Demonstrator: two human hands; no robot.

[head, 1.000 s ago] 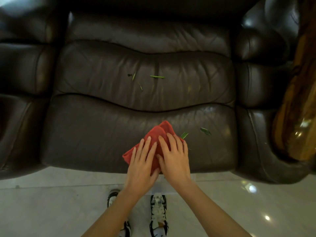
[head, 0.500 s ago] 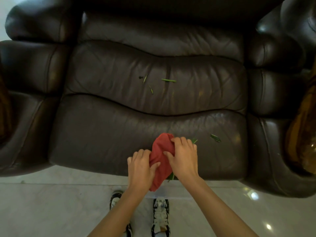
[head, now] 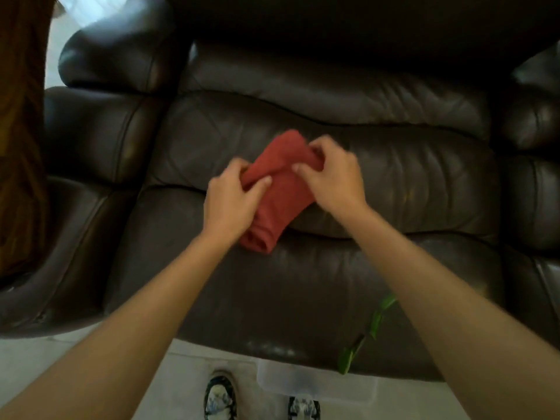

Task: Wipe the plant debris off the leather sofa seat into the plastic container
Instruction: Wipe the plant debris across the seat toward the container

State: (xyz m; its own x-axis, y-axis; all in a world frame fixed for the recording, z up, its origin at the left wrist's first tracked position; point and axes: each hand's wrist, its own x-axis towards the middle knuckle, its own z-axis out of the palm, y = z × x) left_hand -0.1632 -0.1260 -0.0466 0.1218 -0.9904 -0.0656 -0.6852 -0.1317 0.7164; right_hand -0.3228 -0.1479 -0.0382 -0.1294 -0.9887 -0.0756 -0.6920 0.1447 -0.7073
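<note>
We note a dark brown leather sofa seat [head: 394, 183], a red cloth [head: 281, 189] on it, green leaves [head: 377, 321] at its front edge, a translucent whitish container [head: 315, 381] below it.

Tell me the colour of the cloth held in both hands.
Brick red; the cloth shows plainly in the head view.

Dark brown leather sofa seat [head: 394, 183], creased and glossy, with a folded red cloth [head: 281, 189] lying across its middle. Green plant debris [head: 368, 328] — blurred leaves — at the front edge. Clear plastic container [head: 315, 383] on the floor just below.
</note>
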